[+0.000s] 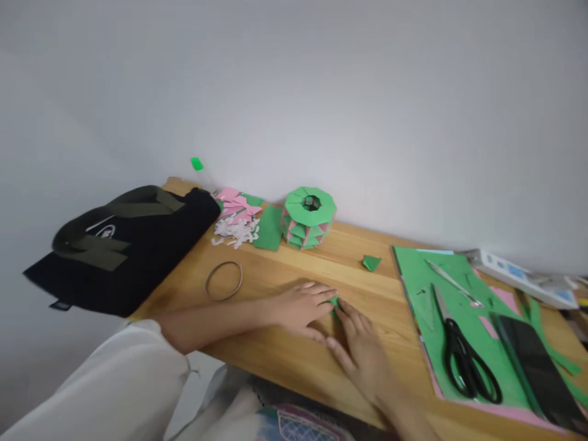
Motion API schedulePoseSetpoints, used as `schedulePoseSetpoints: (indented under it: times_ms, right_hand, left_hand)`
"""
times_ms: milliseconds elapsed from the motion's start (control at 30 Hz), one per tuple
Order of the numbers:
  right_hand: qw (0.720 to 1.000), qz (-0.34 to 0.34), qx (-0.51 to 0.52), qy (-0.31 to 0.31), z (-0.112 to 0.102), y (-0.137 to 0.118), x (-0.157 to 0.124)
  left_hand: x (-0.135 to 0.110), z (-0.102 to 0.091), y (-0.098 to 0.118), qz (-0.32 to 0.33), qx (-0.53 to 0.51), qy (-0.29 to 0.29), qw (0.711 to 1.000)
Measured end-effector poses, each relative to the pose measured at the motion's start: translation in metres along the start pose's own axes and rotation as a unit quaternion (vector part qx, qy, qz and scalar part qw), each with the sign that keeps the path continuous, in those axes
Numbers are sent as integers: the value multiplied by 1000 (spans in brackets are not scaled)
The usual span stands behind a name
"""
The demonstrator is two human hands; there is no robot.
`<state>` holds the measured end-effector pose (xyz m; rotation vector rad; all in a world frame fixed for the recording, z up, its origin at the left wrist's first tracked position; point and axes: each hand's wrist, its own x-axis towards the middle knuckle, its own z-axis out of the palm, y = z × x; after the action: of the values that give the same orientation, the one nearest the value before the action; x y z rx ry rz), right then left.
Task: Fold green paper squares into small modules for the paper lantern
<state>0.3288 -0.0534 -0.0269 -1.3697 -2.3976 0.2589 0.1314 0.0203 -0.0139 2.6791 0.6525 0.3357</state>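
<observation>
A small piece of green paper (333, 302) lies on the wooden table, mostly hidden under my fingertips. My left hand (303, 309) reaches in from the left, palm down, with its stretched fingers pressing on the paper's far side. My right hand (361, 343) touches the same paper from the right, fingers extended and thumb apart. Both thumbs come close together near the table's front. Beyond my hands a small folded green paper piece (372, 263) rests alone. Farther back stands a round green and pink paper structure (309, 217), hollow in the middle.
To the left lie a black bag (169, 251), a thin ring (206, 285), white paper scraps (236, 229), pink pieces (239, 205) and a green sheet (269, 228). On the right, green sheets (413, 269) carry scissors (463, 358), tweezers (452, 282) and a dark phone (535, 367). A white box (519, 275) sits behind.
</observation>
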Motion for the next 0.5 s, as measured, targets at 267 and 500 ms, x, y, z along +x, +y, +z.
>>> schedulePoseSetpoints:
  times_ms: [267,500]
  right_hand:
    - [997,32,58,42,-23,5,36]
    - [991,27,128,17,4,-77,73]
  left_hand:
    - [-74,-49,-6,-329,27,208,921]
    - [-139,-45,-20,-424,-38,257,868]
